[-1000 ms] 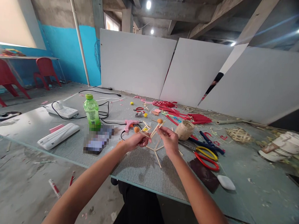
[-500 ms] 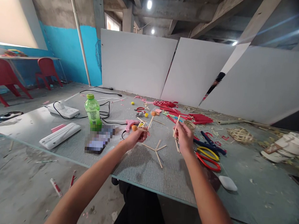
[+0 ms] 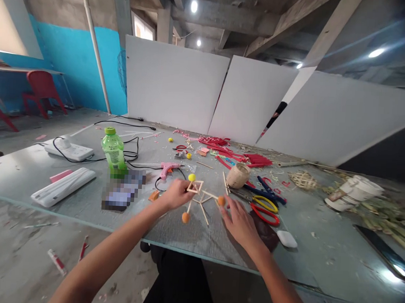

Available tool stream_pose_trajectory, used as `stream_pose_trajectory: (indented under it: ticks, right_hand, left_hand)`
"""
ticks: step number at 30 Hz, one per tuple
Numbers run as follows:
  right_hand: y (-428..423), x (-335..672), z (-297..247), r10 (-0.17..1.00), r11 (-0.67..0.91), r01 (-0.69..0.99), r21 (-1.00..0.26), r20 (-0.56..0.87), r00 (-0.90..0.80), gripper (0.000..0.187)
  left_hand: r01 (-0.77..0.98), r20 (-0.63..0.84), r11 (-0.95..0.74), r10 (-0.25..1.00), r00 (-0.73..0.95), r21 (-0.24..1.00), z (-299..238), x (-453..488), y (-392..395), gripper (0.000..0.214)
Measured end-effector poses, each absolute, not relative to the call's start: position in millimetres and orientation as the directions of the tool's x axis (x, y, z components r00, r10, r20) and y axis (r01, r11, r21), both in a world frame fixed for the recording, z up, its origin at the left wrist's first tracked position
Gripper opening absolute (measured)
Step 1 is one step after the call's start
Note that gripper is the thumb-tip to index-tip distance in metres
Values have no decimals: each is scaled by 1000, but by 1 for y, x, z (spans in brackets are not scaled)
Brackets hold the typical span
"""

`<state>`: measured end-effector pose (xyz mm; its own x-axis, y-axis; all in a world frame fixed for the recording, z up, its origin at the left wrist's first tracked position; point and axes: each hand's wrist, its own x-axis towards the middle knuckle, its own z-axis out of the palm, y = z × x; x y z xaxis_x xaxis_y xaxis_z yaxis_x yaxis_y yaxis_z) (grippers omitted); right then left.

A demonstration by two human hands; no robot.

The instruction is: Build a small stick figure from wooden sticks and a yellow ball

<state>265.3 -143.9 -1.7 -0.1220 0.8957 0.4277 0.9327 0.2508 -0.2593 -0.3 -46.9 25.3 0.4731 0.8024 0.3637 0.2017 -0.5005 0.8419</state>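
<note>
My left hand (image 3: 173,194) is closed on a small model of thin wooden sticks (image 3: 197,190), a square frame with a yellow ball on top and orange balls at two stick ends. It holds the model just above the grey table (image 3: 45,168). My right hand (image 3: 238,221) hovers to the right of the model, fingers spread, its fingertips close to one orange ball (image 3: 221,200). A star of loose sticks (image 3: 204,211) lies on the table under the model.
Around the hands lie a pink glue gun (image 3: 167,168), a green bottle (image 3: 113,152), a small woven basket (image 3: 238,175), red and yellow scissors (image 3: 265,210), a white eraser (image 3: 286,238), a power strip (image 3: 68,150) and red paper scraps. White boards stand behind the table.
My left hand lowered the stick model toward the table and turned it. My right hand let go of the single stick it held and moved in beside the model. The camera shifted right.
</note>
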Motion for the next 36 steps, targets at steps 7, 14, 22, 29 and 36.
stream_pose_trajectory:
  ticks: [7, 14, 22, 29, 36]
  right_hand:
    - [-208, 247, 74, 907, 419, 711, -565, 302, -294, 45]
    - [-225, 234, 69, 781, 588, 692, -419, 516, -351, 23]
    - [-240, 235, 70, 724, 632, 697, -339, 579, -374, 35]
    - [-243, 254, 64, 866, 425, 523, -739, 500, 3, 21]
    - [-240, 235, 62, 989, 126, -58, -990, 120, 90, 27]
  left_hand:
    - [513, 494, -737, 676, 547, 440, 48, 5, -109, 41]
    - [586, 622, -782, 570, 537, 212, 65, -4, -156, 24]
    - [612, 712, -778, 512, 482, 145, 70, -12, -181, 30]
    - [683, 788, -724, 476, 391, 99, 70, -34, -182, 47]
    - [690, 745, -711, 532, 403, 134, 64, -36, -181, 48]
